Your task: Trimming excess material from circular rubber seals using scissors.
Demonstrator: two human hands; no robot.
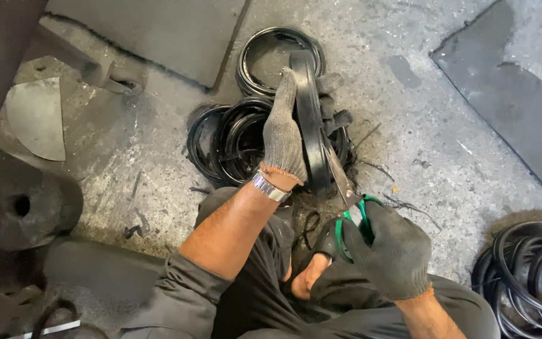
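My left hand, in a grey knit glove with a metal watch at the wrist, grips a black rubber ring held upright on edge. My right hand, in a dark glove, holds green-handled scissors. Their blades point up and touch the lower rim of the ring. Thin black rubber shavings lie on the concrete floor beside the blades.
A pile of black rubber rings lies on the floor behind the held ring. Another heap of rings sits at the lower right. A dark round block with a hole stands at the left. Dark mats lie at the top.
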